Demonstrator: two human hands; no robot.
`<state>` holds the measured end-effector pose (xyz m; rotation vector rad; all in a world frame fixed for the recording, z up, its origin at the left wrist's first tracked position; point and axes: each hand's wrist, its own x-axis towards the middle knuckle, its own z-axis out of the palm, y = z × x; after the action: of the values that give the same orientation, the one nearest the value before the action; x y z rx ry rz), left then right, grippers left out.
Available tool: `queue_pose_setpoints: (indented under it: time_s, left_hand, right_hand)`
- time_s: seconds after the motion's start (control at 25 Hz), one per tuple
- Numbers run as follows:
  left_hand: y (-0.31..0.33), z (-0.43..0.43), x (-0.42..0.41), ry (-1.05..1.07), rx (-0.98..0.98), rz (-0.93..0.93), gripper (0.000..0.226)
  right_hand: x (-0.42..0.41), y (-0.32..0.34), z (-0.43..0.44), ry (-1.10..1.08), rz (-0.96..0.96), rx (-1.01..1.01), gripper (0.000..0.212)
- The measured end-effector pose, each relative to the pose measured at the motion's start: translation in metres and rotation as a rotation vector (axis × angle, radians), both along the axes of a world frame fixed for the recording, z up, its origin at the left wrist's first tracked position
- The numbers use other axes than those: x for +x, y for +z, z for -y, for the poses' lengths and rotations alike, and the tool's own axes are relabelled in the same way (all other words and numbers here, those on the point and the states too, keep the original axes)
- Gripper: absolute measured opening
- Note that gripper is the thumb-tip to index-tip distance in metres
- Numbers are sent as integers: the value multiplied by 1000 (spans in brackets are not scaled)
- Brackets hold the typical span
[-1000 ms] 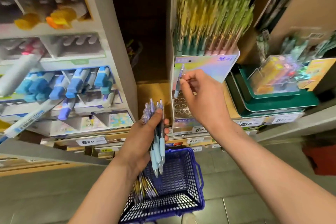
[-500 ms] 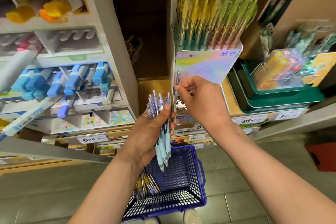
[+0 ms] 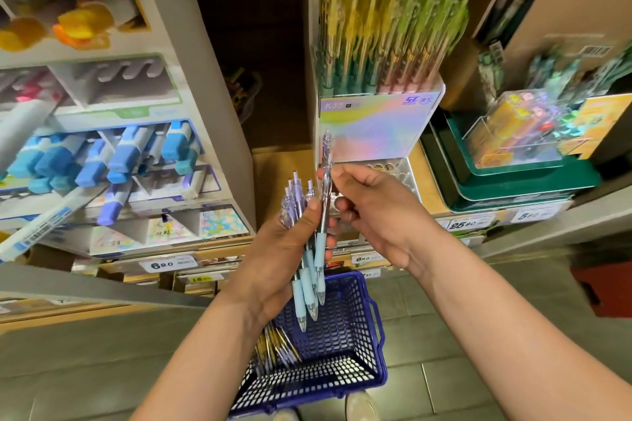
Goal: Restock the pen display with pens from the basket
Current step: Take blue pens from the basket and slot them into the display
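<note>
The left hand (image 3: 273, 260) clutched a bundle of pens (image 3: 308, 287) above the basket (image 3: 342, 331) — ready stock. The right hand (image 3: 374, 212) pinched one pen (image 3: 327, 150) upright, seemingly for the display (image 3: 376, 126).

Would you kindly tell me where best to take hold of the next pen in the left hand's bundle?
Pinch a clicker end of the bundle from above-right, as the right hand pinches its pen: those clear tops fan free above the left hand, while the blue grips below lie bunched, tips down.
</note>
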<state>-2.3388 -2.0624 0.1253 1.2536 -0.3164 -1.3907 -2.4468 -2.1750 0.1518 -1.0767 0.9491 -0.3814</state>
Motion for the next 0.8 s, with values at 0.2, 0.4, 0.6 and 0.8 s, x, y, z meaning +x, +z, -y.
queue_pose_setpoints:
  time_s: [0.2, 0.4, 0.6, 0.8]
  left_hand:
    - [3, -1, -6, 77, -40, 80, 32]
    - [1, -2, -3, 160, -12, 6, 31]
    - [0, -7, 0, 140, -18, -120, 24]
    - [3, -2, -2, 143, 5, -152, 16]
  right_hand:
    - [-7, 5, -10, 31, -30, -162, 15]
    - [-16, 26, 16, -97, 0, -311, 11]
    - [-19, 40, 42, -297, -52, -680, 12]
    - [-5, 27, 37, -286, -170, -897, 6]
